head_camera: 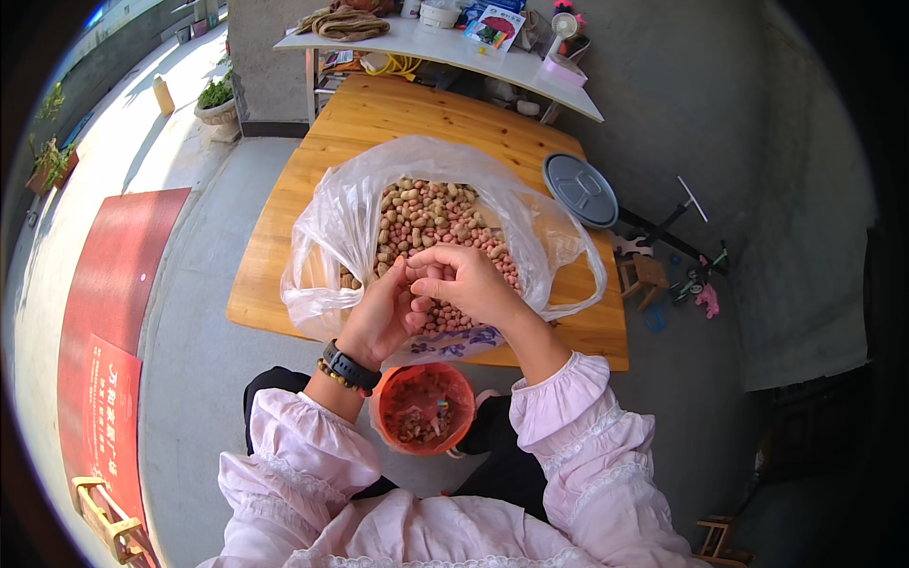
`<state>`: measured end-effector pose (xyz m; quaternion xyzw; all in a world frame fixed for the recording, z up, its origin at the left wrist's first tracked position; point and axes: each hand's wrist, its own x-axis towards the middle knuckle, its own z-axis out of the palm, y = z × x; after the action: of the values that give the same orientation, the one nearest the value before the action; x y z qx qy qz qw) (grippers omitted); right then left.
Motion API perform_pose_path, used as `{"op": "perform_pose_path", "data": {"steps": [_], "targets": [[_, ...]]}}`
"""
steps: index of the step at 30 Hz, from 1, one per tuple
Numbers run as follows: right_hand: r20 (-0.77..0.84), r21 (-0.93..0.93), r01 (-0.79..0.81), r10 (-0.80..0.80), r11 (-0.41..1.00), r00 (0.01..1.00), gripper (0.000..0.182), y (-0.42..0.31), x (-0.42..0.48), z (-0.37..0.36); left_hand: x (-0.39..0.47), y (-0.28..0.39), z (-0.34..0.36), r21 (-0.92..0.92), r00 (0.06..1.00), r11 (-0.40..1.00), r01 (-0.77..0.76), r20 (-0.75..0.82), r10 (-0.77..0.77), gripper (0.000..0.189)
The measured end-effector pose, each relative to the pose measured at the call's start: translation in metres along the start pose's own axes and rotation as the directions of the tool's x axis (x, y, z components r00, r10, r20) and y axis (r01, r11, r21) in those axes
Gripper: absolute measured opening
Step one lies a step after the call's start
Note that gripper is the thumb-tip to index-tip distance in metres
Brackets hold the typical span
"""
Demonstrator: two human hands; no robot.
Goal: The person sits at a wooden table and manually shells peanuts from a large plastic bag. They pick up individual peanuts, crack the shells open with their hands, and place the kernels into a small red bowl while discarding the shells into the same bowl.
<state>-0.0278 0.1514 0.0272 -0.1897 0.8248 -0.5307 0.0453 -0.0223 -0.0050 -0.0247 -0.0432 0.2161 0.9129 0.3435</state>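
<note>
A clear plastic bag (pixel 426 153) lies wide open on the wooden table (pixel 263 270). Inside it are unshelled peanuts (pixel 426 202) and pink shelled peanut kernels (pixel 444 316). My left hand (pixel 387 312) and my right hand (pixel 461 280) meet over the near part of the bag, fingertips close together. The fingers of both are bent; whatever may be between them is hidden. Below the table's near edge, between my legs, stands an orange-red bucket (pixel 422 408) with a bag liner and peanut shells (pixel 419 422) at its bottom.
A grey round lid (pixel 580 190) rests at the table's right edge. Behind the table stands a white shelf table (pixel 426 42) with a small fan (pixel 564 27) and packets. On the floor to the right are a small wooden stool (pixel 641 278) and a scooter (pixel 664 227); a red mat (pixel 106 284) lies left.
</note>
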Motion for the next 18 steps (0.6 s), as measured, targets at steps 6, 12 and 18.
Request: {"op": "perform_pose_path", "data": {"steps": [6,12,18], "targets": [[-0.168,-0.471,-0.093,0.015,0.877,0.986,0.015,0.025,0.07,-0.046,-0.014,0.028,0.016,0.14,0.962,0.967,-0.213,0.204,0.183,0.017],[-0.153,-0.789,-0.106,-0.026,0.606,0.988,0.01,0.071,0.124,-0.026,-0.024,0.079,0.038,0.17,0.925,0.91,-0.379,0.1,0.366,0.017],[-0.181,-0.688,-0.054,-0.099,0.724,0.979,0.006,0.069,0.164,-0.03,-0.019,0.093,0.067,0.202,0.873,0.85,-0.487,0.13,0.469,0.01]]}}
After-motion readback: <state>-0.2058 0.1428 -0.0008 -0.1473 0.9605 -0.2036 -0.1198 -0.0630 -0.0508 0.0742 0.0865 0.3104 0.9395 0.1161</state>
